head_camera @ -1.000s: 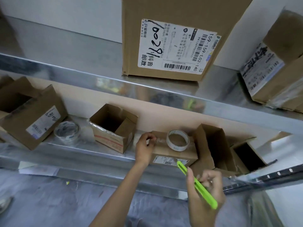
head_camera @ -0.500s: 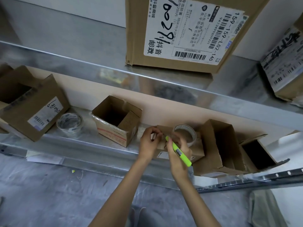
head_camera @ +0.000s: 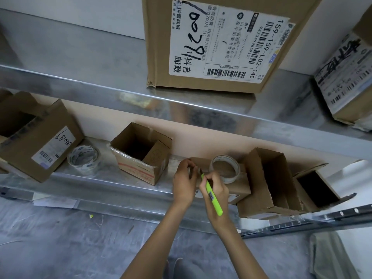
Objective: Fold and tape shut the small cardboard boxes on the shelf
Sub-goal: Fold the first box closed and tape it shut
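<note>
A small closed cardboard box (head_camera: 239,187) lies on the lower metal shelf (head_camera: 100,178), with a clear tape roll (head_camera: 225,168) on top of it. My left hand (head_camera: 184,183) pinches something at the box's left end, probably the tape; what it holds is hidden by the fingers. My right hand (head_camera: 214,190) grips a bright green utility knife (head_camera: 211,195), its tip at the box top beside my left fingers. An open small box (head_camera: 141,154) stands to the left on the same shelf.
A second tape roll (head_camera: 83,159) and a labelled open box (head_camera: 38,137) sit at the shelf's left. Two open boxes (head_camera: 267,182) (head_camera: 314,190) crowd the right. Large labelled cartons (head_camera: 213,43) (head_camera: 346,77) rest on the upper shelf. Grey floor lies below.
My right hand has brought the green knife up from below the shelf to the box top, next to my left hand. The left hand has stayed at the box's left end.
</note>
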`<state>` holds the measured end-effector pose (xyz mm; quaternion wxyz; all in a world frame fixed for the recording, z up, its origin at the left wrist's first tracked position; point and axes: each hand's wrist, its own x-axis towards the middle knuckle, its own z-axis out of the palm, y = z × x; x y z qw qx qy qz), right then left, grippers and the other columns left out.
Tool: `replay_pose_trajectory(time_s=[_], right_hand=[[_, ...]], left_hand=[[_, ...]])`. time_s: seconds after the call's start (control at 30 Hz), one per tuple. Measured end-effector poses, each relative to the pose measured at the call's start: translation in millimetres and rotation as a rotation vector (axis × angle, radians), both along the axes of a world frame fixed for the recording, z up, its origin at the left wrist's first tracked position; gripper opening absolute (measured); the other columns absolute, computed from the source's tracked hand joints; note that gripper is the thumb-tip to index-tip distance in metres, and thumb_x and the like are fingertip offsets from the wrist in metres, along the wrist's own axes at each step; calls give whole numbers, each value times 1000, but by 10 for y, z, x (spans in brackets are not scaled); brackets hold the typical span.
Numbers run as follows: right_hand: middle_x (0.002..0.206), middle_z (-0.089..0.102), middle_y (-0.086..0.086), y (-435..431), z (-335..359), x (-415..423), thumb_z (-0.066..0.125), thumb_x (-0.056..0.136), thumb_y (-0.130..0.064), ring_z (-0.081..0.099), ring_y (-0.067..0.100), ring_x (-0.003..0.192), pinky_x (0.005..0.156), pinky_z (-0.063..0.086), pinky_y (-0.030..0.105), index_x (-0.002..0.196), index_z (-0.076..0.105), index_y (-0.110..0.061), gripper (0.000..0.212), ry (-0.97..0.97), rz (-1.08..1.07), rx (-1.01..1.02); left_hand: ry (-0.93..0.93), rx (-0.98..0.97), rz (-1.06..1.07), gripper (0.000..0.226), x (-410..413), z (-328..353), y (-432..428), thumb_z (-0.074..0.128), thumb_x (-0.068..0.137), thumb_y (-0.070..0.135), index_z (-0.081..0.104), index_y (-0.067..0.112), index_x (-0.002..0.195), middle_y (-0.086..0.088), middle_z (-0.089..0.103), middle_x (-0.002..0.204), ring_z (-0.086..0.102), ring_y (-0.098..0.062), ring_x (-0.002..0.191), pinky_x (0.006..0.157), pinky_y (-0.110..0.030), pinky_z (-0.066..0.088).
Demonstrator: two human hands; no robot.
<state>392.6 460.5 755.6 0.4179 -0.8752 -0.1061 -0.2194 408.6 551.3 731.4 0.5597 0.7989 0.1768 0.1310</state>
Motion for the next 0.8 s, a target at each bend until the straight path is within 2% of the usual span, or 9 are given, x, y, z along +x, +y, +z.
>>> replay_pose_trajectory(time_s=[0.2, 0.3, 0.4, 0.47, 0.67, 0.8], right_hand=[[56, 46, 7, 4, -8, 48, 56, 78, 1, 42, 17, 50, 51, 32, 19, 68, 49, -2, 12, -2, -3, -109], [58, 47, 6, -17, 32, 52, 55, 82, -3, 45, 16, 56, 53, 31, 10, 71, 49, -3, 12, 76, 51, -44], [58, 46, -3, -65, 77, 72, 56, 88, -5, 50, 10, 61, 52, 32, 9, 73, 48, -7, 18, 209, 75, 48], [57, 46, -9, -79, 127, 84, 58, 88, -2, 52, 5, 59, 51, 32, 9, 72, 47, -10, 21, 249, 70, 67], [56, 46, -5, -102, 211, 74, 56, 89, 0, 47, 6, 53, 48, 32, 11, 73, 47, -6, 20, 303, 102, 141], [57, 46, -8, -64, 206, 81, 56, 89, -1, 50, 3, 55, 48, 32, 8, 73, 46, -9, 21, 284, 89, 135]], left_hand=[[7, 73, 1, 5, -15, -20, -36, 52, 95, 17, 52, 16, 90, -1, 65, 101, 62, -14, 93, 76, -29, 51], [2, 94, 0, 6, -22, 1, -49, 51, 95, 15, 49, 17, 89, 1, 62, 88, 62, -16, 83, 72, -32, 50], [9, 122, 10, 3, -26, 8, -59, 51, 95, 15, 49, 16, 92, 6, 60, 91, 60, -11, 83, 72, -35, 51], [19, 140, 3, 1, -28, 10, -65, 51, 95, 15, 50, 15, 96, 5, 60, 90, 62, -15, 81, 70, -36, 52], [57, 157, 10, 9, -54, 45, -110, 48, 96, 16, 50, 13, 105, -1, 62, 91, 61, -18, 78, 70, -39, 53], [73, 180, 0, 9, -58, 49, -112, 46, 97, 17, 47, 12, 104, -4, 61, 90, 60, -19, 76, 68, -40, 52]])
